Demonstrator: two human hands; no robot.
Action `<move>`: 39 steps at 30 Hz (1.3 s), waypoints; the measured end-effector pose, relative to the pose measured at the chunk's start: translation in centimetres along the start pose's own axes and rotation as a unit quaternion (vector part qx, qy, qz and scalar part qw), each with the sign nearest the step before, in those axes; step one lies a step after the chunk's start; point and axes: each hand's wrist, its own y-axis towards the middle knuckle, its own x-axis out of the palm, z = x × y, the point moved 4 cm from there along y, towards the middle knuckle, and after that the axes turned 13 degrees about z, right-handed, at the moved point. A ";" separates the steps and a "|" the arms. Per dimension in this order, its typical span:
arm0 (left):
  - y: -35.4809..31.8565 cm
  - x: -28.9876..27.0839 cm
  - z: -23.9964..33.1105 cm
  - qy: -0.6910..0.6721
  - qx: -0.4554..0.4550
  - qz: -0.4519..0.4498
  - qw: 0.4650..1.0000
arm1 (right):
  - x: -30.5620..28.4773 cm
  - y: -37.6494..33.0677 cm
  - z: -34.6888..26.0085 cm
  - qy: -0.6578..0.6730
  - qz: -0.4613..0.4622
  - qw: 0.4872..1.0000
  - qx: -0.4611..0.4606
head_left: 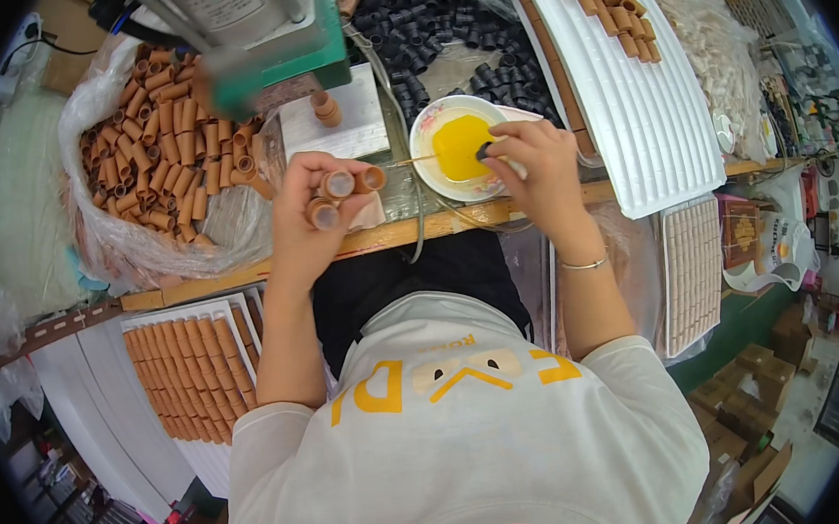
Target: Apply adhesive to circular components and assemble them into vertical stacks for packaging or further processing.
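My left hand (296,217) is wrapped round three short brown tubes (322,213), their round ends turned up; at least two have a pale, translucent inside. Between the thumb and fingers of my right hand (548,168) is a small black ring-like piece (483,152), held over the right side of a white flowered bowl (418,142). Yellow paste or liquid (458,146) covers the bowl's bottom, and a thin stick (415,161) lies across its left rim. Behind my left hand, a brown tube (327,110) stands on a metal plate (362,133) beneath a green press-like machine (319,48).
Loose brown tubes (170,154) fill a plastic bag at the left. Black pieces (406,31) are heaped at the back. A white ribbed tray (656,135), partly loaded with tubes, reaches over the table's right edge. Filled trays (191,369) sit below the wooden front edge (456,222).
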 end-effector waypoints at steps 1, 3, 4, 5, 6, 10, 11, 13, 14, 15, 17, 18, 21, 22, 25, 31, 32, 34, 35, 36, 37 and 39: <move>0.0 1.0 -0.1 -0.048 -0.011 -0.015 0.999 | 0.3 -0.2 -0.4 -0.037 -0.011 0.998 -0.041; 0.1 2.1 -0.6 -0.059 -0.019 -0.026 0.998 | 1.3 -0.7 -0.3 -0.075 -0.042 0.994 -0.074; 0.1 2.6 -0.8 -0.068 -0.028 -0.032 0.997 | 1.2 -0.8 -0.2 -0.079 -0.040 0.993 -0.072; 0.0 3.4 -0.9 -0.070 -0.028 -0.035 0.997 | 0.8 -0.6 -0.2 -0.061 -0.020 0.996 -0.060; 0.0 3.8 -1.2 -0.176 -0.096 0.000 0.980 | 0.3 -0.3 -0.5 -0.040 0.001 0.998 -0.050; -1.0 6.7 -3.2 -0.483 -0.445 0.102 0.747 | -0.4 0.1 0.0 0.310 0.084 0.933 0.163; -1.1 7.4 -3.2 -0.482 -0.468 0.124 0.730 | -0.5 0.2 -0.6 0.308 0.086 0.934 0.162; -1.2 8.5 -2.7 -0.510 -0.468 0.116 0.713 | -1.2 0.4 -2.2 0.312 0.138 0.931 0.132; -1.2 8.9 -2.6 -0.536 -0.467 0.112 0.695 | -1.3 0.7 -2.6 0.309 0.140 0.932 0.131; -1.3 9.1 -2.7 -0.552 -0.460 0.081 0.691 | -1.7 1.0 -3.6 0.228 0.152 0.960 0.058; -1.6 9.8 -3.3 -0.567 -0.462 0.056 0.680 | -1.6 0.9 -4.7 0.104 0.156 0.981 -0.047; -1.4 10.2 -3.1 -0.580 -0.461 0.031 0.671 | -1.3 0.8 -4.6 0.098 0.159 0.981 -0.045; -1.3 11.0 -2.4 -0.554 -0.472 0.057 0.683 | -1.3 0.6 -4.7 -0.001 0.162 0.981 -0.105; -1.3 11.2 -2.4 -0.556 -0.474 0.047 0.681 | -2.1 0.9 -4.8 -0.010 0.165 0.981 -0.105; -1.4 9.7 -3.0 -0.571 -0.487 0.084 0.655 | -5.2 2.8 -3.9 0.085 0.089 0.992 -0.020; -0.5 7.5 -2.5 -0.449 -0.326 0.153 0.818 | -10.7 9.4 16.7 -0.234 0.093 0.916 0.313; -0.3 7.6 -2.3 -0.450 -0.325 0.152 0.818 | -10.3 9.7 19.0 -0.234 0.095 0.916 0.313; -0.3 7.1 -1.5 -0.355 -0.235 0.163 0.890 | -8.2 9.7 21.5 -0.351 0.045 0.887 0.297; -0.3 6.9 -1.5 -0.352 -0.217 0.168 0.895 | -7.7 9.9 21.8 -0.349 0.045 0.892 0.285; -0.3 6.7 -1.6 -0.349 -0.216 0.175 0.895 | -7.6 10.0 21.8 -0.343 0.040 0.895 0.282; -0.4 6.3 -1.5 -0.329 -0.190 0.187 0.906 | -7.9 10.2 21.8 -0.322 0.047 0.899 0.292; -0.2 5.9 -1.4 -0.306 -0.140 0.212 0.917 | -9.4 9.8 21.1 -0.310 0.104 0.910 0.257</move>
